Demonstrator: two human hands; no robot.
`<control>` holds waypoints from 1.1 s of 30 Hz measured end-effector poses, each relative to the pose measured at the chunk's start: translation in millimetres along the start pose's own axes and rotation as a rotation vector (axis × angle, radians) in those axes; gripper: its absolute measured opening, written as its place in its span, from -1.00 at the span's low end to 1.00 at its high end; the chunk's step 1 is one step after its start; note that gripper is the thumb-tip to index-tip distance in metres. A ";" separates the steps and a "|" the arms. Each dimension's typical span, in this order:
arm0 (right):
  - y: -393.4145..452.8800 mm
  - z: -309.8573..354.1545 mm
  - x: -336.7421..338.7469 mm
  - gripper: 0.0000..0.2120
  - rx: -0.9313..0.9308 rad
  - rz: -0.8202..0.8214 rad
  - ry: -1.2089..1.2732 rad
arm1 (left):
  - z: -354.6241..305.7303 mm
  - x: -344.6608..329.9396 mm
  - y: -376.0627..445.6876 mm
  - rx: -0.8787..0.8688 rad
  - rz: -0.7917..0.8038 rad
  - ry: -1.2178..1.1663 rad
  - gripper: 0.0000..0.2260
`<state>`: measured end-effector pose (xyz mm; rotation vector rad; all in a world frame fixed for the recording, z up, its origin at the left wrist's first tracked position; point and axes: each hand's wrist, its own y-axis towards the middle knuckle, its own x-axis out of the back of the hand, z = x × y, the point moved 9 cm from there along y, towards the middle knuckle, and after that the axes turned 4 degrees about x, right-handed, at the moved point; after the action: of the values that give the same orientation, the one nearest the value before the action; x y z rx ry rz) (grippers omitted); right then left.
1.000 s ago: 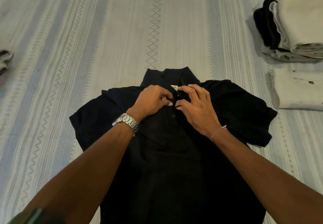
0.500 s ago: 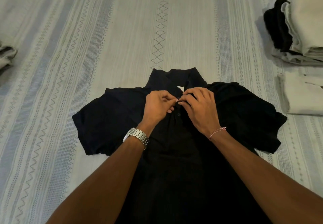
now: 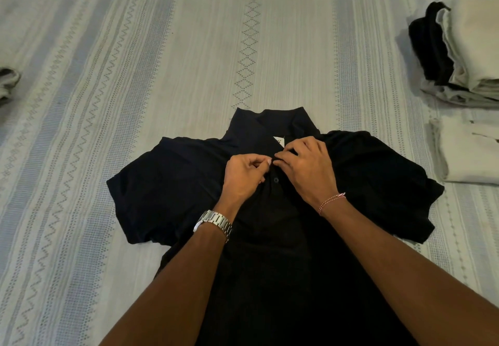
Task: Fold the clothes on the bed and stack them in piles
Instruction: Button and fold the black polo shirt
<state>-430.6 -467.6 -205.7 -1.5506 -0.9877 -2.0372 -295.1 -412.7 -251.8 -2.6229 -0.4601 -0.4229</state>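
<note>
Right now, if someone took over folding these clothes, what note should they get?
Left hand and right hand both pinch the placket of the black polo, apparently fastening the top button; a lower button shows just below.
The polo lies face up and spread flat on the bed, collar away from the person, sleeves out, not yet folded.
Done: a stack of folded clothes at far right, and a folded white piece in front of it.
Left: finish the button, fold the polo, add it to a pile. A crumpled item at the left edge looks unfolded.
</note>
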 end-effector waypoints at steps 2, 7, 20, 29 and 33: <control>-2.6 0.7 -0.6 -0.79 0.004 0.011 -0.003 | 0.4 -0.4 -1.7 -0.011 0.006 -0.010 -0.88; -12.8 -7.9 -0.2 -0.79 -0.040 0.025 0.042 | -3.1 -4.5 -4.9 -0.041 0.062 0.006 -0.77; -17.2 -4.3 8.2 -0.89 0.007 -0.050 0.167 | 7.1 -4.7 -2.0 0.055 0.013 -0.097 -0.86; -6.0 -3.0 -4.9 -0.91 -0.104 0.041 0.164 | 15.2 -7.3 1.5 0.106 0.032 -0.155 -0.86; -4.7 -7.0 -11.7 -0.82 -0.253 0.073 0.183 | 18.7 -9.9 3.9 0.114 0.059 -0.167 -0.84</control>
<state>-434.9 -470.8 -219.1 -1.4610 -0.6161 -2.2741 -298.4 -409.7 -272.8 -2.5637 -0.4452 -0.1545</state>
